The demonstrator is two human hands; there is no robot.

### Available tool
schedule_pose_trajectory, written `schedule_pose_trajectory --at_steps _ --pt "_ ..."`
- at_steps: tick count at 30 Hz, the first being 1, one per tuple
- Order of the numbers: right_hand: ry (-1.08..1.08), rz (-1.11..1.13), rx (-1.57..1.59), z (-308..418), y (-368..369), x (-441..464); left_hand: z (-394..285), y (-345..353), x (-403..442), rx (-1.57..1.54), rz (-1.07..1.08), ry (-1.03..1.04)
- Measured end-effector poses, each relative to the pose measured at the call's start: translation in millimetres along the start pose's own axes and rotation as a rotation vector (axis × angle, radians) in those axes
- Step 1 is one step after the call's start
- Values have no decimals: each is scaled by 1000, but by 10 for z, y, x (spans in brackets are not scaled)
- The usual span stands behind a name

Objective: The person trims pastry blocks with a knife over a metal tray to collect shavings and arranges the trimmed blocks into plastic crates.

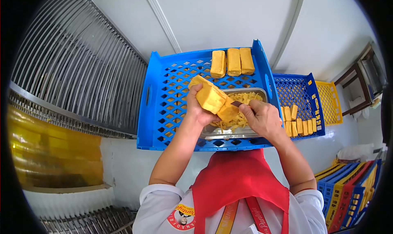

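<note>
Shirt badge [182, 218]: "Pantoja" is printed on the yellow band [184, 210]; capitals are partly legible on the red ring [176, 225], "ANA" among them.
Yellow strap [227, 217]: "always" is printed lengthwise.
Red strap [258, 216]: "Pantoja" is printed lengthwise.

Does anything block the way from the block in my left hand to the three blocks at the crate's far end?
Nothing visible does. Between the yellow block in the left hand and the three blocks lies only bare lattice floor of the blue crate.
</note>
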State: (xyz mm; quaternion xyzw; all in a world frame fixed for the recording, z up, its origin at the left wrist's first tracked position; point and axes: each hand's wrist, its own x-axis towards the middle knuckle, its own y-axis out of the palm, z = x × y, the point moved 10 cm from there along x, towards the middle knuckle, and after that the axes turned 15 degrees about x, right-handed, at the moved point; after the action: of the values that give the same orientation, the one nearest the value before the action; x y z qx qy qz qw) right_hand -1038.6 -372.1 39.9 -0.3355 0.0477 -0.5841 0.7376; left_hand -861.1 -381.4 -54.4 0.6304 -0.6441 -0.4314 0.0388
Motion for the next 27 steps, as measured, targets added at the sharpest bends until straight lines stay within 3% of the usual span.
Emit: schedule_pose_trajectory --at_steps 4,10,16,18,25,27 --pt "-275 -92 -57 238 -2 28 54 237 -13 12 64 41" --pt "-434 -149 -112 357 -112 106 167 342 -44 23 95 -23" --pt "-339 0 -96 226 11 194 213 385 6 -65 150 68" --pt "-380 -11 -84 256 -21 230 146 303 33 -113 66 197" --pt "-400 -160 -263 326 -144 223 207 390 55 -83 33 263" --pt "-327 -219 -237 390 -116 166 22 253 -13 -252 -135 530"
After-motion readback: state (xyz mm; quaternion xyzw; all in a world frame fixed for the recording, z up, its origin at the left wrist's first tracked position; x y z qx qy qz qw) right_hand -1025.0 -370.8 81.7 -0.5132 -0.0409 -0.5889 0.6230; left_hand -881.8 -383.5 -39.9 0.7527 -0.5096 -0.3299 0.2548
